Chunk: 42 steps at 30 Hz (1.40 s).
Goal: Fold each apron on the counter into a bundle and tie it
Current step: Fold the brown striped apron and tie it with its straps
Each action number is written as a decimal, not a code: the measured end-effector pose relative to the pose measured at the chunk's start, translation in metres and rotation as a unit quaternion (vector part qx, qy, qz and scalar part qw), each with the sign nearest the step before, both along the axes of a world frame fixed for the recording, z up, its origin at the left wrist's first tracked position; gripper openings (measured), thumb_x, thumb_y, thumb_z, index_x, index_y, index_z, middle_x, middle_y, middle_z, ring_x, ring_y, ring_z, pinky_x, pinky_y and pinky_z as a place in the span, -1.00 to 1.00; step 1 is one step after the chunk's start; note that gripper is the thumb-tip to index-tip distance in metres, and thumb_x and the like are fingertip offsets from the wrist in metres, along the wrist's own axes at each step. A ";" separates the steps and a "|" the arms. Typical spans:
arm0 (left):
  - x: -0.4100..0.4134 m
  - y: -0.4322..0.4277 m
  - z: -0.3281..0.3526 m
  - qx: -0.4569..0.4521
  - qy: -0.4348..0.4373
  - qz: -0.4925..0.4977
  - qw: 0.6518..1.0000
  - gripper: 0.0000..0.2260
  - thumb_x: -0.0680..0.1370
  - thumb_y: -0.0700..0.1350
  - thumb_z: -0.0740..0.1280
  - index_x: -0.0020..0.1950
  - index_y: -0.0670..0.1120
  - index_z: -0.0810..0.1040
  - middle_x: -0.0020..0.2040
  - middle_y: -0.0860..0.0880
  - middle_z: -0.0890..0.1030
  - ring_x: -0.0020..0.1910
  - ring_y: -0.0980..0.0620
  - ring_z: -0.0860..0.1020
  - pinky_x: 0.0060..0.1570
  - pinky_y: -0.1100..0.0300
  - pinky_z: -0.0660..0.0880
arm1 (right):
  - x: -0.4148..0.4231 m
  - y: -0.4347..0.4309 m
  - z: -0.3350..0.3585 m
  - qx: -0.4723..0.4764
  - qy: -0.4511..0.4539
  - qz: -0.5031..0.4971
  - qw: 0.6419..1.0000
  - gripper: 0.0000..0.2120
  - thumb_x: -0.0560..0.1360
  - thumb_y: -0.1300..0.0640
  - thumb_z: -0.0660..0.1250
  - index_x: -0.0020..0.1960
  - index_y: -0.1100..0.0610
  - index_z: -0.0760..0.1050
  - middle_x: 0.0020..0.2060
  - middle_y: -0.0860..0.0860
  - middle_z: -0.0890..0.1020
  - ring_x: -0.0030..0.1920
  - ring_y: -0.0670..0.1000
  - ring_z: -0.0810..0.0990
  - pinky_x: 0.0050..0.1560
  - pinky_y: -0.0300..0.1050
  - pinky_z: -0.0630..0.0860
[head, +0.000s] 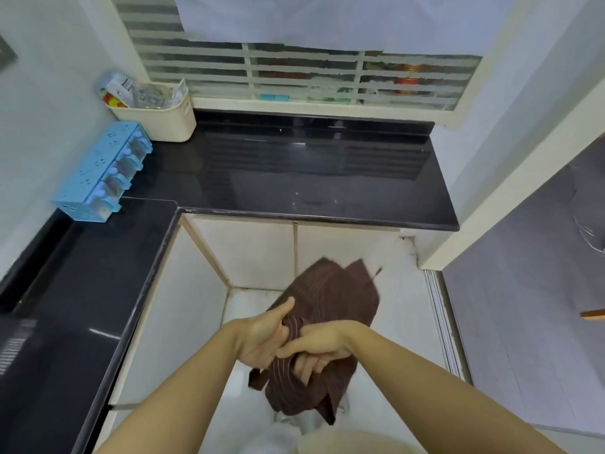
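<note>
Two hands, one brown striped apron — held above the floor, off the black surface.
The cloth is bunched and gripped by the left hand and the right hand; a blue spice rack and a cream basket are set in the surface's far-left corner — well apart.

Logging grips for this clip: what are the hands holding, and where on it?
Both the left hand and right hand grip the brown striped apron at its bunched middle.

Basket behind drawer rack on counter; apron before counter.
</note>
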<state>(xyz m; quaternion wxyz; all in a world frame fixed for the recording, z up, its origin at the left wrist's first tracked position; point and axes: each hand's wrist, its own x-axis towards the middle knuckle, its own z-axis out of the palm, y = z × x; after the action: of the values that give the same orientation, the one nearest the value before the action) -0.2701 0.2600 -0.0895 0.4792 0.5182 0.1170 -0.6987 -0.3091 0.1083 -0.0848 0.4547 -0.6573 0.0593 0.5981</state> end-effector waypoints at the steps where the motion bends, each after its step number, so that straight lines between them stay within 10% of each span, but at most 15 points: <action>1: 0.005 0.000 0.003 -0.017 -0.009 0.019 1.000 -0.12 0.48 0.50 -0.08 0.52 -0.15 0.25 0.46 -0.24 0.37 0.40 -0.15 0.41 0.46 -0.06 0.24 | 0.004 0.003 0.002 -0.018 -0.034 -0.023 0.999 -0.67 0.59 0.02 0.28 0.03 0.33 0.53 -0.16 0.14 0.68 -0.25 -0.06 0.67 -0.25 -0.27 0.45; 4: 0.024 -0.003 0.024 -0.064 -0.081 0.094 0.990 -0.27 0.58 0.36 -0.19 0.38 -0.13 0.42 0.13 -0.21 0.63 0.04 -0.11 0.61 0.21 0.03 0.48 | 0.022 0.001 0.019 -0.041 -0.153 -0.133 0.978 -0.76 0.57 0.28 0.15 -0.25 0.22 0.46 -0.41 0.07 0.57 -0.51 -0.11 0.47 -0.40 -0.25 0.36; 7: 0.046 -0.013 0.046 -0.083 -0.189 0.135 0.969 -0.47 0.67 0.17 -0.11 0.33 -0.09 0.48 0.13 -0.13 0.65 0.08 -0.07 0.61 0.23 0.04 0.46 | 0.040 -0.011 0.041 -0.050 -0.241 -0.252 0.936 -0.69 0.55 0.32 0.10 -0.35 0.17 0.39 -0.49 0.04 0.46 -0.54 -0.11 0.38 -0.43 -0.28 0.33; 14: 0.086 -0.002 0.067 0.104 -0.452 0.133 0.876 -0.71 0.55 -0.34 0.21 0.24 -0.17 0.50 -0.08 -0.09 0.49 -0.19 0.05 0.40 -0.26 0.25 0.38 | 0.055 -0.073 0.058 -0.123 -0.318 -0.507 0.792 -0.73 0.48 0.31 0.13 -0.38 0.15 0.35 -0.42 0.00 0.48 -0.36 -0.03 0.41 -0.22 -0.18 0.37; 18: 0.079 -0.008 0.069 0.087 -0.401 0.087 0.908 -0.93 0.57 -0.17 0.34 0.00 -0.16 0.57 -0.27 -0.03 0.48 -0.36 0.09 0.39 -0.33 0.25 0.29 | 0.052 -0.076 0.067 0.023 -0.271 -0.530 0.803 -0.74 0.46 0.43 0.08 -0.20 0.25 0.52 -0.21 0.14 0.63 -0.23 0.03 0.61 -0.12 -0.18 0.57; 22: 0.070 -0.033 0.058 0.086 -0.441 0.094 0.889 -0.49 0.57 -0.25 0.29 0.51 -0.11 0.27 0.42 -0.14 0.38 0.34 -0.07 0.39 0.14 0.19 0.32 | 0.052 -0.071 0.089 0.169 -0.180 -0.497 0.832 -0.73 0.50 0.38 -0.03 -0.23 0.23 0.40 -0.36 0.05 0.57 -0.38 -0.06 0.57 -0.27 -0.22 0.52; 25: 0.071 -0.042 0.059 0.073 -0.456 0.114 0.880 -0.38 0.55 -0.26 0.27 0.58 -0.01 0.14 0.54 -0.10 0.20 0.48 -0.11 0.24 0.22 0.15 0.27 | 0.050 -0.078 0.099 0.199 -0.123 -0.468 0.853 -0.77 0.46 0.35 -0.01 -0.30 0.15 0.29 -0.42 0.02 0.45 -0.41 -0.05 0.46 -0.30 -0.21 0.50; 30: 0.067 -0.053 0.062 0.036 -0.350 0.107 0.930 -0.59 0.60 -0.10 0.01 0.37 -0.13 0.46 0.22 -0.15 0.58 0.24 -0.05 0.46 0.08 0.12 0.26 | 0.039 -0.093 0.108 0.165 -0.077 -0.493 0.851 -0.68 0.53 0.19 0.12 -0.37 0.17 0.44 -0.41 0.05 0.55 -0.39 -0.03 0.55 -0.20 -0.15 0.54; 33: 0.058 -0.070 0.067 0.000 -0.346 0.052 0.937 -0.64 0.65 -0.04 0.05 0.03 -0.13 0.61 -0.05 -0.09 0.67 -0.03 -0.03 0.59 -0.04 0.16 0.46 | 0.036 -0.100 0.111 0.141 -0.069 -0.433 0.888 -0.78 0.48 0.02 0.35 -0.05 0.19 0.57 -0.20 0.11 0.66 -0.22 0.01 0.65 -0.05 -0.08 0.59; 42: 0.050 -0.104 0.054 -0.146 -0.255 0.060 0.954 -0.68 0.62 -0.11 0.28 0.38 -0.07 0.44 0.15 -0.12 0.64 0.11 -0.04 0.63 0.04 0.13 0.58 | 0.037 -0.127 0.094 0.109 -0.055 -0.460 0.880 -0.84 0.56 0.21 0.20 0.03 0.22 0.52 -0.24 0.11 0.65 -0.22 0.02 0.63 -0.05 -0.08 0.56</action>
<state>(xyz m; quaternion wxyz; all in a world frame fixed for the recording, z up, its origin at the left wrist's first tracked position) -0.2200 0.1560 -0.0359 0.6043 0.5958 -0.0814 -0.5227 -0.2719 -0.0186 0.0095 0.7496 -0.5347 0.2643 0.2870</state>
